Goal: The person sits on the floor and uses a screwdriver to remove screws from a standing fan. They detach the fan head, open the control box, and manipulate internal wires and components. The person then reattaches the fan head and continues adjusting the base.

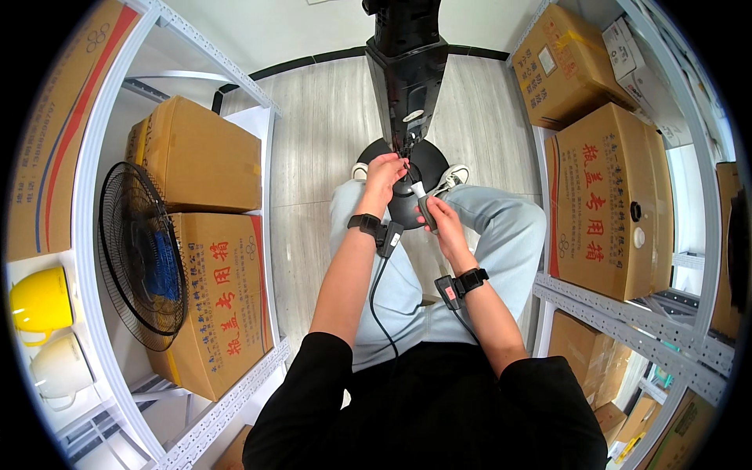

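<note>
A black upright stand (403, 86) rises from a round black base (395, 207) between my bent legs. Thin dark wires or small parts hang at the lower end of its column. My left hand (384, 174) has its fingers pinched right there, on something too small to make out. Just right and below it, my right hand (440, 223) grips a grey handheld tool (423, 205) with a white top end, tilted up toward the column. Each wrist wears a black strapped device with a cable.
White metal shelving on both sides holds several cardboard boxes (595, 204). On the left are a black wire fan guard (125, 251), a yellow mug (43, 301) and a white mug (63, 368). A white wall (298, 31) lies behind the stand.
</note>
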{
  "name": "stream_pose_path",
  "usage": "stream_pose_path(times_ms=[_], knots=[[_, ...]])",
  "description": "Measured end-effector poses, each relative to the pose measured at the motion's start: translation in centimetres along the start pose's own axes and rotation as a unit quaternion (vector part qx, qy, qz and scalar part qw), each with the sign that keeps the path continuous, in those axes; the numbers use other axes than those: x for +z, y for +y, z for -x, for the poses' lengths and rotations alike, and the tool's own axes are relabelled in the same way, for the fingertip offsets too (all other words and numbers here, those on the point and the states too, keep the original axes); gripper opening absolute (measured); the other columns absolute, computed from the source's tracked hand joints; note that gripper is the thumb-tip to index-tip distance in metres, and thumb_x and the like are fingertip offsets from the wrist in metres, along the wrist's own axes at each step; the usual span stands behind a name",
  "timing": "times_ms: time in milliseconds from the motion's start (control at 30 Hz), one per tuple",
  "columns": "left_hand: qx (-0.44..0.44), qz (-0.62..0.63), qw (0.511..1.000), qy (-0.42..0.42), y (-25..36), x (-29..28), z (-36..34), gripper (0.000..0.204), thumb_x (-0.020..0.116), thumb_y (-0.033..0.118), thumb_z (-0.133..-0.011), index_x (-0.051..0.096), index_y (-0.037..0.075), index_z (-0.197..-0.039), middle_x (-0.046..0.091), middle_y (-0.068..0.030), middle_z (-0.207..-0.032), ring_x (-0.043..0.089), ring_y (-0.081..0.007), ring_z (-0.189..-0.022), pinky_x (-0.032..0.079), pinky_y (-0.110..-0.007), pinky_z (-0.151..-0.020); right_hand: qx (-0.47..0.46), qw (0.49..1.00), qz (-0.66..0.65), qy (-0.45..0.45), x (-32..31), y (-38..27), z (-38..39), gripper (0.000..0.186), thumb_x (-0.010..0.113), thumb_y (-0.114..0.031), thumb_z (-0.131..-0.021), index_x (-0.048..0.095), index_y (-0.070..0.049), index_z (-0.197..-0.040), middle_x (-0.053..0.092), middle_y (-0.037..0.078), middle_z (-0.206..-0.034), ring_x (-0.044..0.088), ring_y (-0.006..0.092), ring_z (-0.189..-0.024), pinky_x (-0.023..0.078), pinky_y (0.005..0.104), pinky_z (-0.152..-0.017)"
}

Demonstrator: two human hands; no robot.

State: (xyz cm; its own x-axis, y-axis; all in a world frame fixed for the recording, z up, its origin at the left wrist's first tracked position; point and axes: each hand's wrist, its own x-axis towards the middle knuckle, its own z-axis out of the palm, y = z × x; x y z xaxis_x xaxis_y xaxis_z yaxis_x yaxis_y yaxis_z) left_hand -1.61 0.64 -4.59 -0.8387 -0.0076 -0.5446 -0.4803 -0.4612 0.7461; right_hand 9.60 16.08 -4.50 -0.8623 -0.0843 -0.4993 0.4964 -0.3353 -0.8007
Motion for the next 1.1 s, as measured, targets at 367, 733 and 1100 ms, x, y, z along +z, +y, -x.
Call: stream_pose_path(times_ms=[367,733,1100], knots=[[-0.004,-0.032,0.999,-0.002,-0.4,-0.4,-0.6,0.016,0.066,0.006,-0.084,0.059,0.001,-0.098,0.065,-0.0066,-0.083,0.059,-0.0113,-0.065,0.049,-0.022,-0.059,-0.043,0.997,0.048,0.047,0.3,1.1,-0.5,0.036,0.064,-0.024,-0.090,0.058,-0.007,-0.122,0.064,0.001,-0.098,0.061,0.0084,-0.073,0.044,0.0217,-0.059],[-0.007,-0.091,0.996,0.000,-0.1,0.2,0.1,0.025,0.072,0.005,-0.080,0.058,0.003,-0.101,0.066,-0.0049,-0.083,0.060,-0.0106,-0.066,0.048,-0.021,-0.057,-0.260,0.904,0.312,0.132,0.4,1.6,-0.7,0.038,0.072,-0.022,-0.084,0.059,-0.007,-0.117,0.063,0.005,-0.103,0.060,0.0083,-0.079,0.046,0.0215,-0.062],[-0.016,-0.026,1.000,0.001,0.1,0.3,0.2,0.031,0.070,0.003,-0.079,0.051,-0.002,-0.103,0.065,-0.0113,-0.084,0.061,-0.0148,-0.069,0.049,-0.025,-0.062,0.082,0.992,-0.095,-0.014,-0.9,0.5,0.8,0.031,0.053,-0.032,-0.097,0.053,-0.007,-0.115,0.067,0.008,-0.096,0.065,0.0116,-0.074,0.052,0.0219,-0.061]])
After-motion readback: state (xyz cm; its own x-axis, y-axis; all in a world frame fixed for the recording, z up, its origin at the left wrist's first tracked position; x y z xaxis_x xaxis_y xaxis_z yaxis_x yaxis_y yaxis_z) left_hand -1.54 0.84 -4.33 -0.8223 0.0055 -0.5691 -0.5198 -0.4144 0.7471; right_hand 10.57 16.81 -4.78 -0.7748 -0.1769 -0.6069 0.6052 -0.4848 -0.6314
